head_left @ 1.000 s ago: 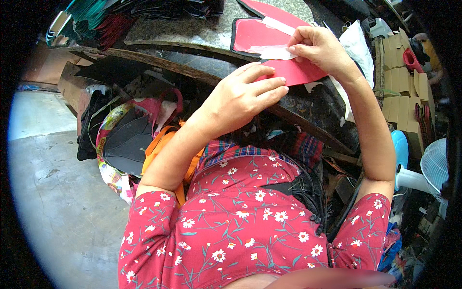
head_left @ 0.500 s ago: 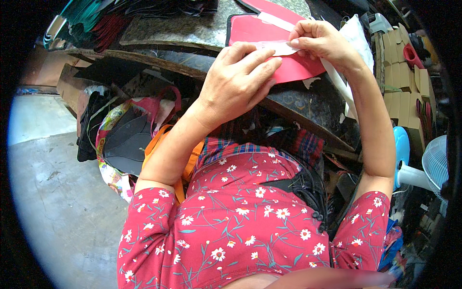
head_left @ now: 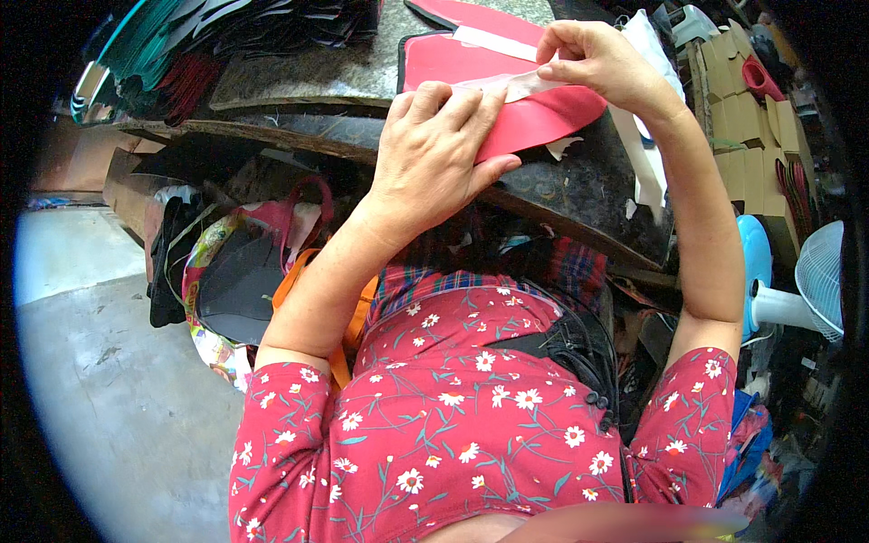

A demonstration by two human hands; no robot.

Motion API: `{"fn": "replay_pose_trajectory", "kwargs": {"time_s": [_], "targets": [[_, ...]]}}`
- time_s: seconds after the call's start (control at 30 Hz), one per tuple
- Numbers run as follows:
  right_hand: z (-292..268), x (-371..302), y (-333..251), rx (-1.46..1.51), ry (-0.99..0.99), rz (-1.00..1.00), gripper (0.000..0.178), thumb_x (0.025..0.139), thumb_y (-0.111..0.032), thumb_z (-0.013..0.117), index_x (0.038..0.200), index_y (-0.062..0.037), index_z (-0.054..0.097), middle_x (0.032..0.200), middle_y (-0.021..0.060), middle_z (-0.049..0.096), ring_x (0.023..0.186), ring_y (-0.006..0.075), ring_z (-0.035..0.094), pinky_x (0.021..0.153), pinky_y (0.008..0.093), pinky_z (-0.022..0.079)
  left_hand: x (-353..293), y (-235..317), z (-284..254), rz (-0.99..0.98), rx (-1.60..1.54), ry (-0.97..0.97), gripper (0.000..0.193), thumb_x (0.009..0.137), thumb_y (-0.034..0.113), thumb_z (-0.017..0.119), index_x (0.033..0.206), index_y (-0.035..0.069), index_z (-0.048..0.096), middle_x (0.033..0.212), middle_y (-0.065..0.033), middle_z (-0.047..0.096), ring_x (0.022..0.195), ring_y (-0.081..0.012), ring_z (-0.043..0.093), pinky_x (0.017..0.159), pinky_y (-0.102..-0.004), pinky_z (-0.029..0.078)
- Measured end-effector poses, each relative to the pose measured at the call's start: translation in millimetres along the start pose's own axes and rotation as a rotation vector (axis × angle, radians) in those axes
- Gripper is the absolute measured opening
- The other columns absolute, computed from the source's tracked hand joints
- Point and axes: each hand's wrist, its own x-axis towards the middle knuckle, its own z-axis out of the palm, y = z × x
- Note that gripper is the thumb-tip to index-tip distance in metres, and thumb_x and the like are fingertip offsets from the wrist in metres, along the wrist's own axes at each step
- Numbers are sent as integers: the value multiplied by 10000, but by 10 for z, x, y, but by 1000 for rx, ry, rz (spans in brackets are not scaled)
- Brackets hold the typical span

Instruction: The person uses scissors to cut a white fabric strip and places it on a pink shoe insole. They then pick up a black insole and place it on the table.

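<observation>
A red flat piece (head_left: 444,59) with a black edge lies on the workbench, and its rounded red end reaches toward me. Across it runs a thin whitish strip (head_left: 522,88). My left hand (head_left: 434,149) rests on the red piece with fingers stretched out, the fingertips pressing the strip's left part and the thumb apart. Between thumb and forefinger, my right hand (head_left: 606,68) pinches the strip's far right part, slightly raised. A second white strip (head_left: 493,42) lies on the red material farther back, beside another red piece (head_left: 471,14).
Stacks of dark and teal sheets (head_left: 262,27) sit at the back left. A long white strip (head_left: 641,163) hangs over the bench's right edge. Cardboard boxes (head_left: 747,127) and a fan (head_left: 819,285) stand at right. A bag (head_left: 240,281) is below the bench.
My left fingers have spread and moved slightly left along the strip. My right hand has moved a little away and up, and the strip between the hands now shows longer.
</observation>
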Motion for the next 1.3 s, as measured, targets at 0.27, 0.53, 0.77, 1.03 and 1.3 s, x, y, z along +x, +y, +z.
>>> {"fn": "replay_pose_trajectory", "kwargs": {"time_s": [0.27, 0.53, 0.77, 1.03, 1.3], "targets": [[-35, -129, 151, 131, 67, 133, 129, 924, -192, 697, 943, -86, 627, 750, -80, 545, 677, 5, 476, 584, 181, 364, -87, -204, -232, 7, 136, -58, 567, 816, 496, 692, 1181, 63, 666, 1062, -37, 614, 1002, -237, 531, 940, -391, 401], [47, 0, 272, 242, 126, 150, 116, 913, -158, 681, 976, -84, 617, 739, -75, 550, 651, 9, 483, 554, 184, 368, 7, -119, -185, -8, 90, -92, 553, 814, 502, 696, 1145, 63, 642, 1012, -64, 588, 971, -259, 528, 928, -420, 392], [86, 24, 353, 242, 112, 180, 88, 891, -118, 667, 960, -85, 625, 727, -71, 558, 638, 19, 498, 552, 194, 379, 159, 109, -26, -40, 142, -88, 465, 855, 421, 686, 1032, -5, 620, 1002, -128, 566, 968, -295, 530, 860, -401, 457], [63, 60, 302, 253, 101, 152, 129, 882, -140, 687, 984, -84, 633, 736, -73, 558, 645, 20, 498, 556, 200, 378, 276, 40, 49, -43, 94, -62, 457, 886, 434, 654, 1168, 74, 648, 983, -98, 580, 945, -288, 545, 803, -394, 477], [-235, -109, 165, 92, 105, 114, 158, 883, -178, 713, 996, -100, 637, 745, -83, 554, 673, 4, 491, 560, 197, 369, 336, 12, 63, 33, -14, -97, 436, 900, 383, 652, 1083, -13, 646, 939, -132, 588, 958, -318, 574, 833, -412, 492]]}}
